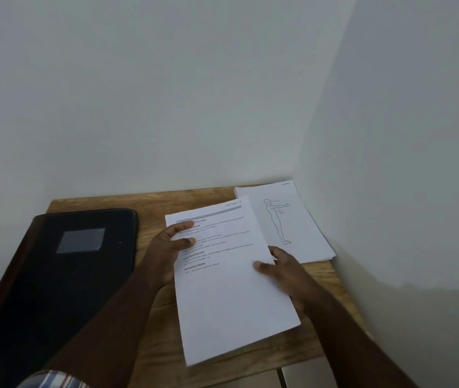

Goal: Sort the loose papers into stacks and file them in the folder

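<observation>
A stack of printed text pages (231, 289) lies on the wooden table (150, 208), tilted slightly. My left hand (166, 250) holds its left edge, fingers curled over the top sheet. My right hand (281, 270) grips the right edge, thumb on top and fingers underneath. A second stack (298, 219), topped by a sheet with a line drawing of a standing figure, lies behind at the far right corner, partly covered by the text stack. A closed black folder (63, 275) with a grey label window lies at the left.
White walls close off the table at the back and on the right. The folder overhangs the table's left edge. Tiled floor (301, 373) shows past the table's near edge. Bare wood lies between the folder and the papers.
</observation>
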